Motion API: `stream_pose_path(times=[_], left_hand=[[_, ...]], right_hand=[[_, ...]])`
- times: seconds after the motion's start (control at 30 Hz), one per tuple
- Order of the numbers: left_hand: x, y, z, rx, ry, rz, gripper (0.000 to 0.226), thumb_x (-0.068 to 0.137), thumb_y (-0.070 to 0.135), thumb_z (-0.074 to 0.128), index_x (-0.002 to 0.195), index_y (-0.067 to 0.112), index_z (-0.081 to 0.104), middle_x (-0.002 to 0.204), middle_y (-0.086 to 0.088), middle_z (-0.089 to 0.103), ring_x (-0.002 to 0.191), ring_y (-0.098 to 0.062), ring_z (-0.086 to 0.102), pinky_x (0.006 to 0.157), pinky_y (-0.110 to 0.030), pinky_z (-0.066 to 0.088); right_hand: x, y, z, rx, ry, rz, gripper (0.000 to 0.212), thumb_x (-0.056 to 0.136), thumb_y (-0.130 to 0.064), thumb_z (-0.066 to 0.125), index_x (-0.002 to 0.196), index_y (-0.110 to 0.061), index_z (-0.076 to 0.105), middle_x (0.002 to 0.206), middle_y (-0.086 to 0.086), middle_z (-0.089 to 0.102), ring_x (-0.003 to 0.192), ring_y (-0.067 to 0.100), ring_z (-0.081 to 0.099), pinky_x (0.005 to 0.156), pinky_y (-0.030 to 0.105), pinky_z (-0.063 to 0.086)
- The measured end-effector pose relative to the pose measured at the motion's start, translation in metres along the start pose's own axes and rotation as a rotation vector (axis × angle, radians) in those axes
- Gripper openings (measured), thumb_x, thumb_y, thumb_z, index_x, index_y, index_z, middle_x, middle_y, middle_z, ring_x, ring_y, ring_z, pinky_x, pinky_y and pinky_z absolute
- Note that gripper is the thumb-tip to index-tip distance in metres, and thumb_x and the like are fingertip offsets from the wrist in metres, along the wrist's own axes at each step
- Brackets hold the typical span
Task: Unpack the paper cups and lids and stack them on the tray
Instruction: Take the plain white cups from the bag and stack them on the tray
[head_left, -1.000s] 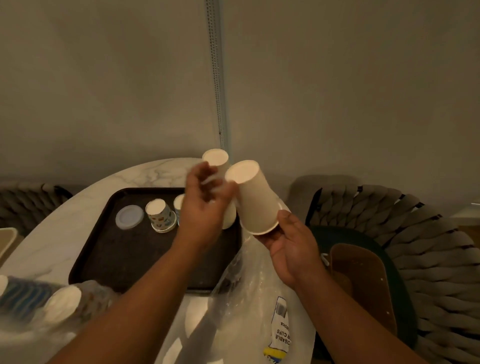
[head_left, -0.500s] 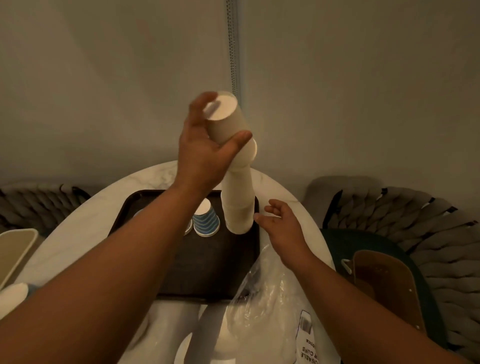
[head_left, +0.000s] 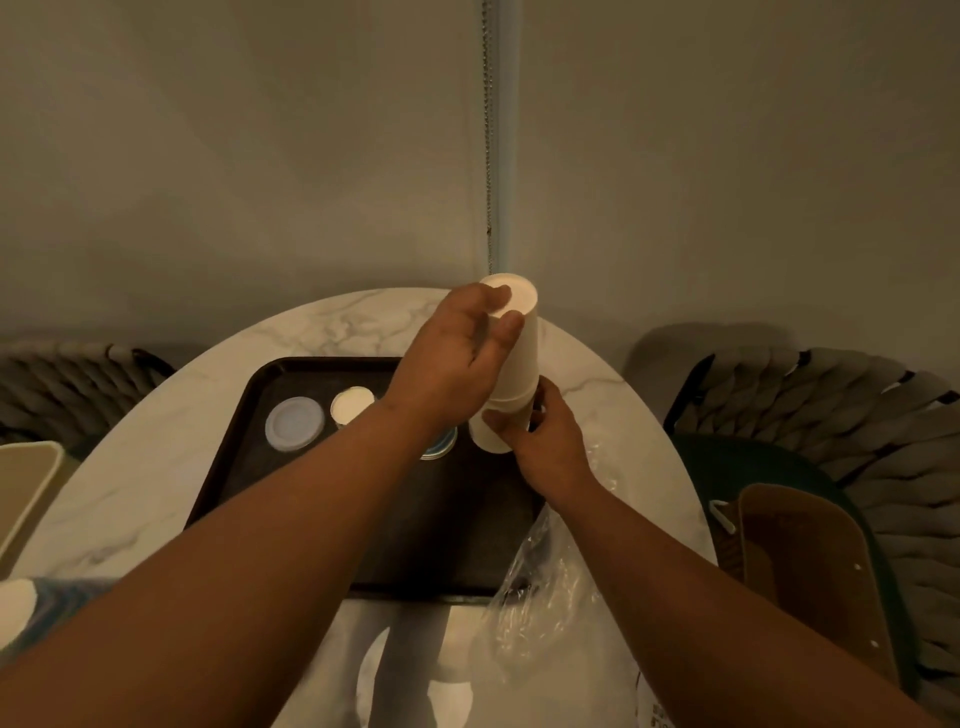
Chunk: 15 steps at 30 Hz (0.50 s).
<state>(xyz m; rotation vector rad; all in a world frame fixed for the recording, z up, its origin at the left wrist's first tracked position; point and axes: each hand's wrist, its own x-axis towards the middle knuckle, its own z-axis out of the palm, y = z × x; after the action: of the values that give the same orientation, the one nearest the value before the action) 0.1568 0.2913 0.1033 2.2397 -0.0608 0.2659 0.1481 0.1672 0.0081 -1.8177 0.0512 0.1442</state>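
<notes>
Cup stack (head_left: 511, 374) now lower, base on tray (head_left: 249, 415); left hand (head_left: 457, 358) loosened at its top, right hand (head_left: 540, 436) now grips base, was open

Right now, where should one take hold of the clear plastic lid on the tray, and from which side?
Grip the clear plastic lid at its raised rim, from above: it lies flat on the tray, apart from the cup beside it, so pinch across opposite edges.
</notes>
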Motion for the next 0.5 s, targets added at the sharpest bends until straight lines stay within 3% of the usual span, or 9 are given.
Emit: stream_pose_path(times=[0.13,0.23,0.33,0.5], left_hand=[[0.004,0.001,-0.012,0.070,-0.078,0.066,0.041,0.101,0.041,0.043,0.131,0.014,0.053,0.128,-0.002,0.054,0.110,-0.017,0.053,0.086,-0.024,0.042],[0.010,0.004,-0.024,0.169,-0.152,0.099,0.044,0.103,0.041,0.037,0.134,0.014,0.053,0.141,-0.007,0.047,0.125,-0.022,0.047,0.094,-0.024,0.033],[0.006,0.012,-0.050,0.252,-0.231,0.143,0.049,0.103,0.047,0.030,0.146,0.026,0.043,0.153,-0.006,0.034,0.138,-0.022,0.036,0.104,-0.029,0.028],[-0.018,0.039,-0.109,0.315,-0.210,0.191,0.049,0.101,0.051,0.030,0.144,0.029,0.044,0.150,-0.002,0.039,0.136,-0.019,0.038,0.110,-0.036,0.032]], right_hand=[[-0.006,-0.004,0.005,-0.030,0.034,0.019,0.068,0.077,-0.036,0.078,0.136,-0.024,0.047,0.131,-0.003,0.058,0.118,0.018,0.057,0.095,0.034,0.049],[-0.016,-0.008,0.005,-0.076,0.104,0.043,0.070,0.080,-0.041,0.075,0.139,-0.019,0.044,0.138,0.001,0.053,0.124,0.021,0.051,0.097,0.033,0.044],[-0.038,-0.017,0.005,-0.120,0.179,0.078,0.074,0.081,-0.048,0.071,0.142,-0.020,0.041,0.144,0.001,0.047,0.127,0.021,0.048,0.104,0.037,0.042],[-0.080,-0.046,0.008,-0.101,0.202,0.034,0.052,0.087,-0.044,0.066,0.132,-0.021,0.052,0.129,-0.004,0.056,0.108,0.008,0.054,0.085,0.021,0.040]])
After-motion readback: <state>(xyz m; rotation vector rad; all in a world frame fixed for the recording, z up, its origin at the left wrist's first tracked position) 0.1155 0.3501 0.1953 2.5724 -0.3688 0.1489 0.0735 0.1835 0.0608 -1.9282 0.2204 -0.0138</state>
